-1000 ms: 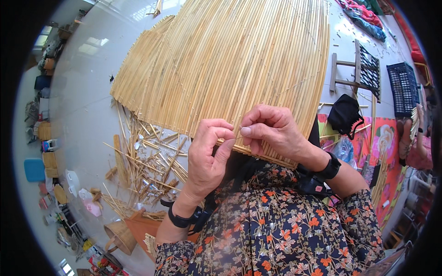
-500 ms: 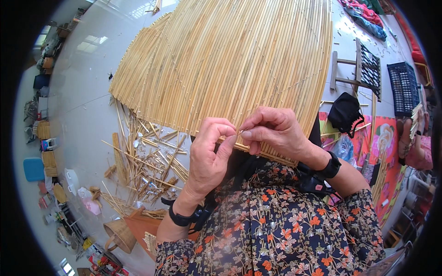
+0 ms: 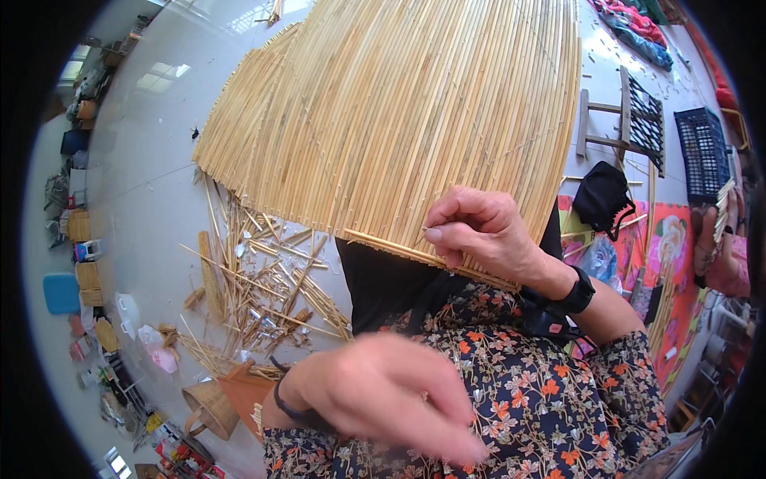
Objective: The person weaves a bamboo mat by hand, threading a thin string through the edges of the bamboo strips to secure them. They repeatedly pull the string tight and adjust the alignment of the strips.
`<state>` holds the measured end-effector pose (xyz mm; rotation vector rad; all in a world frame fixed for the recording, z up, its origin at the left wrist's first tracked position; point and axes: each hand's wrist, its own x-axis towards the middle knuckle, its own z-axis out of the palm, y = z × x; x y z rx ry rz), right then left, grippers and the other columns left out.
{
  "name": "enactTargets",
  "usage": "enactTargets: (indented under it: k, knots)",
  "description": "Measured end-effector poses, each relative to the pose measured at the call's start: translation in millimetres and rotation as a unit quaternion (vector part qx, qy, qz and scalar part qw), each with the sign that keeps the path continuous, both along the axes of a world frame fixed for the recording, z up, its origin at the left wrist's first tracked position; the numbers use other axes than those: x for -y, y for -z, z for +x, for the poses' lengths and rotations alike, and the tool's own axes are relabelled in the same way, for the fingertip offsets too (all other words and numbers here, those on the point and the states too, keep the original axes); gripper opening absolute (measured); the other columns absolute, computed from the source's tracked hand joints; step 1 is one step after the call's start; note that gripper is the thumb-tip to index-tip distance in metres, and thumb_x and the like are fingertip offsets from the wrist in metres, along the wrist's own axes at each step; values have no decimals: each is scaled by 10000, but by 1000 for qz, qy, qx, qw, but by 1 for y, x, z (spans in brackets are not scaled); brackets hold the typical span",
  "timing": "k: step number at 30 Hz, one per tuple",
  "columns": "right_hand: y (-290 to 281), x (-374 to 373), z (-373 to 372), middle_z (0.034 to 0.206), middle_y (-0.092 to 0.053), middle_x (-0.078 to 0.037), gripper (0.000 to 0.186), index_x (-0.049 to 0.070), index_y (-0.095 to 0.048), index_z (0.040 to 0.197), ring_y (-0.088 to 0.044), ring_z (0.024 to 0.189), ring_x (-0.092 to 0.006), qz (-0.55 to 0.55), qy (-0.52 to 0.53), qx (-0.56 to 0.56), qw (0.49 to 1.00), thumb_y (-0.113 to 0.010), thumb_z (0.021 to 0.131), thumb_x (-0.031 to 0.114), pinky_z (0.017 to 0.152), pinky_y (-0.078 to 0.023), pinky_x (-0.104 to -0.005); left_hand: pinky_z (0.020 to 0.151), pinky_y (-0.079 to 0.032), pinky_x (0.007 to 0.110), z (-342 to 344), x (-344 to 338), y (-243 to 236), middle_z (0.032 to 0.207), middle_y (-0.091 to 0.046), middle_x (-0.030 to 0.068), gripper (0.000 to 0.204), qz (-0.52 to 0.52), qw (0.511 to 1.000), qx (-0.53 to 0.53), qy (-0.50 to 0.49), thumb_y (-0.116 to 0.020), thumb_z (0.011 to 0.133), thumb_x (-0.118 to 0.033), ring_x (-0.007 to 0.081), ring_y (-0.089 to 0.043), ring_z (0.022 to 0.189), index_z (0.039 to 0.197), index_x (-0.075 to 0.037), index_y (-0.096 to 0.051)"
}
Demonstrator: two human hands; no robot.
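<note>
A large mat of straw-coloured reed sticks [image 3: 399, 136], laid side by side and bound in rows, spreads across my lap and away from me. Its near edge ends in a pale stick running crosswise. Over that edge, my right hand [image 3: 487, 231] pinches thumb and forefinger together; a tiny pale tip shows there, too small to name. Smeared by motion, my left hand [image 3: 391, 391] hangs apart from the mat, in front of my floral top [image 3: 511, 383]. What its fingers hold, if anything, is not visible.
Loose sticks and scraps [image 3: 271, 279] litter the tiled floor on the left, with a wooden bucket [image 3: 209, 407] nearer me. On the right are a small folding stool [image 3: 626, 120], a black bag [image 3: 600, 195], a dark crate [image 3: 702, 156] and another person's arm [image 3: 726, 255].
My left hand has left the mat's edge and swung down toward my body. My right hand stays near the edge, still pinched, shifted slightly right.
</note>
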<state>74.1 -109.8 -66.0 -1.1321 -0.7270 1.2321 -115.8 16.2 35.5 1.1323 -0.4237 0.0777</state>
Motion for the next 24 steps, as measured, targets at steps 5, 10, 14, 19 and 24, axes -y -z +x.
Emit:
enactTargets:
  k: [5,10,14,19,24]
  knots:
    - [-4,0,0,786,-670,5,51,9,-731,1073,-650,670,-44,14,-17,58,998,-728,1042,50,562,-495,-227,714,-546,275,-4,-18,65,951,-732,34,200,249,845,-218,-420,-912,864,-18,133,-696,841,1009,-37,-775]
    - [-2,-1,-1,782,-675,5,62,14,-745,1074,-642,692,-38,29,-22,61,997,-746,1028,56,576,-492,-231,855,-588,303,10,-11,75,996,-722,52,278,257,854,-183,-414,-890,890,-5,183,-727,991,1137,-7,-765]
    - [-1,-1,1,854,-694,-22,35,-18,-710,1069,-668,693,-61,69,-20,154,985,-713,1051,12,580,-512,-229,742,-564,299,11,-14,79,997,-729,69,174,342,829,-110,-429,-857,925,-16,172,-714,890,1071,-15,-764]
    - [-8,0,0,843,-681,13,79,6,-707,1047,-634,668,-36,-4,-34,14,999,-741,1051,78,558,-477,-212,700,-514,283,14,-13,82,950,-698,40,69,279,856,-139,-413,-762,1030,-60,137,-648,804,1012,-16,-712]
    - [-27,-4,2,805,-650,57,141,15,-728,1044,-548,699,-3,-40,-25,15,999,-745,1053,154,575,-421,-221,803,-515,267,18,-3,94,962,-676,22,132,59,900,-198,-384,-657,1126,-140,106,-621,851,1067,-23,-674]
